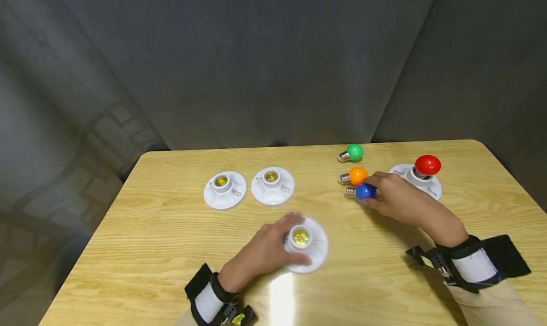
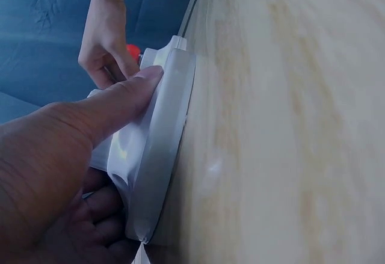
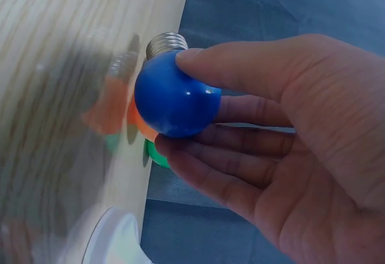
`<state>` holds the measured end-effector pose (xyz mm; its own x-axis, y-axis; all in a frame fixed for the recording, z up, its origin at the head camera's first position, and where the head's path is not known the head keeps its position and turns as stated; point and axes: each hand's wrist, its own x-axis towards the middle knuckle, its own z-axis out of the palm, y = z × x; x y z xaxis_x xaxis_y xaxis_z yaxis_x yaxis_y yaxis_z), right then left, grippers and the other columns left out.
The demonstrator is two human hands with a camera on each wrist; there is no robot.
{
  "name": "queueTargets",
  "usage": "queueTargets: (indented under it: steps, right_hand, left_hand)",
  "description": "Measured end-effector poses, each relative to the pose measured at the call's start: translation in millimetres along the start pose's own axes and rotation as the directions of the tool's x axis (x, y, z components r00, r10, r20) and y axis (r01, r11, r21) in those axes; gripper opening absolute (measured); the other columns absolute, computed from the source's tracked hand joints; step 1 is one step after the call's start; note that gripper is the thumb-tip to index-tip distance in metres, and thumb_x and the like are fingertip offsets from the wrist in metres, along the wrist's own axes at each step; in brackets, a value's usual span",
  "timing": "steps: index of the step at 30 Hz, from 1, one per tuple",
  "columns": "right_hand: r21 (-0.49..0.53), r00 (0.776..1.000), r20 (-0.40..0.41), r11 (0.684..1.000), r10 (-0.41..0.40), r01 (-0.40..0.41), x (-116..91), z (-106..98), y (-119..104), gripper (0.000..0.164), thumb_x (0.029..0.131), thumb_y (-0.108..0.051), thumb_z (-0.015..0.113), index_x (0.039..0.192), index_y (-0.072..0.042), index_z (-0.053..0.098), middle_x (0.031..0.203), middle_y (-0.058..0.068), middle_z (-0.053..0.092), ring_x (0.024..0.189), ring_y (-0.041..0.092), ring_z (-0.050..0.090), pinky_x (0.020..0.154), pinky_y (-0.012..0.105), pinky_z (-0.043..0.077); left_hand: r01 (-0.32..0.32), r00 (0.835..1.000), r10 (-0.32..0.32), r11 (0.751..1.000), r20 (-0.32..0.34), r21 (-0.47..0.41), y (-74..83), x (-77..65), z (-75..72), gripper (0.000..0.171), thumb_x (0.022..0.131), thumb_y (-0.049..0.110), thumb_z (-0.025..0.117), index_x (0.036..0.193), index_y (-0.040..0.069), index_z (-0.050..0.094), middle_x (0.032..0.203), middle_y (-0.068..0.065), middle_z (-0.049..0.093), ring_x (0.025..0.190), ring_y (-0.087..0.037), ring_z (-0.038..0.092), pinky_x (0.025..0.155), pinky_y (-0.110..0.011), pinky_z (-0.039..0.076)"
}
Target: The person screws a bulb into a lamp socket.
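A dark gray curtain [image 1: 256, 65] fills the upper half of the head view, above a pale wooden table [image 1: 171, 250] spanning the lower half. A person's right hand [image 1: 397, 198], right of center, has its thumb and fingers partly closed, while the left hand [image 1: 271, 247], lower center, curves around an edge. Black-and-white wristbands [image 1: 474, 264] circle both wrists.

In the left hand's grip is a round white lamp socket [image 1: 318, 252], thumb on one side, fingers on the other. Two matching sockets [image 1: 224, 198] stand left of center; a fourth socket [image 1: 433, 188], at right, bears a red bulb [image 1: 428, 165]. The right hand pinches a blue bulb [image 1: 365, 192] between thumb and fingertips, its metal thread pointing left. Just above lies an orange bulb [image 1: 358, 175], and higher still, near the table's far edge, a green bulb [image 1: 354, 152].
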<state>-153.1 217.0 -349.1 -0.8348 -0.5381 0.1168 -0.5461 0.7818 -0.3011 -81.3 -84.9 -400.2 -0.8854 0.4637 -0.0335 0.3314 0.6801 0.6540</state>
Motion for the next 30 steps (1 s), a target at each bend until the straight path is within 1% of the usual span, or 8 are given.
queueTargets:
  steps: [5, 11, 19, 26, 30]
  right_hand:
    - [0.012, 0.999, -0.026, 0.999, -0.037, 0.037, -1.5, -2.7, -0.8, 0.034, 0.074, -0.005, 0.081, 0.102, 0.009, 0.068, 0.091, 0.019, 0.070, 0.071, 0.024, 0.062, 0.064, 0.045, 0.062]
    - [0.026, 0.997, -0.048, 0.998, -0.062, 0.064, -2.6, -5.4, -2.6, 0.035, 0.074, -0.005, 0.081, 0.103, 0.009, 0.069, 0.094, 0.021, 0.070, 0.073, 0.025, 0.064, 0.064, 0.046, 0.063]
    - [0.011, 0.996, -0.069, 0.998, -0.054, 0.055, -3.4, -9.2, -8.2, 0.039, 0.073, -0.006, 0.082, 0.106, 0.010, 0.068, 0.098, 0.024, 0.069, 0.080, 0.031, 0.067, 0.068, 0.050, 0.063]
    - [-0.008, 0.997, -0.074, 0.999, -0.039, 0.039, -4.1, -13.4, -13.5, 0.041, 0.073, -0.007, 0.082, 0.107, 0.010, 0.068, 0.099, 0.024, 0.069, 0.081, 0.032, 0.067, 0.070, 0.051, 0.063]
    - [-0.011, 0.995, -0.084, 0.999, -0.051, 0.050, -5.0, -14.6, -14.9, 0.041, 0.073, -0.007, 0.082, 0.107, 0.010, 0.068, 0.100, 0.024, 0.069, 0.081, 0.031, 0.067, 0.069, 0.051, 0.063]
  left_hand:
    - [-0.001, 1.000, 0.001, 1.000, 0.004, -0.003, 0.6, 0.2, -0.2, 0.085, 0.069, 0.049, 0.081, 0.141, 0.016, 0.049, 0.152, -0.010, 0.042, 0.130, -0.033, 0.044, 0.108, -0.059, 0.037]
    - [0.004, 1.000, -0.004, 1.000, 0.006, -0.006, 1.1, 0.3, -0.6, 0.085, 0.069, 0.049, 0.081, 0.142, 0.017, 0.049, 0.152, -0.010, 0.042, 0.130, -0.034, 0.045, 0.108, -0.058, 0.037]
    - [0.002, 1.000, -0.002, 1.000, 0.004, -0.016, 1.2, 0.1, -0.9, 0.085, 0.070, 0.049, 0.081, 0.142, 0.017, 0.049, 0.152, -0.009, 0.042, 0.129, -0.033, 0.046, 0.107, -0.057, 0.039]
    - [-0.001, 1.000, 0.001, 1.000, -0.003, -0.014, 1.0, -0.7, 0.1, 0.085, 0.070, 0.048, 0.081, 0.142, 0.017, 0.049, 0.151, -0.010, 0.043, 0.128, -0.034, 0.047, 0.107, -0.059, 0.038]
    - [0.002, 1.000, -0.002, 1.000, 0.001, -0.017, 0.8, -0.4, 0.5, 0.085, 0.070, 0.049, 0.081, 0.142, 0.017, 0.049, 0.152, -0.010, 0.042, 0.128, -0.034, 0.047, 0.108, -0.059, 0.038]
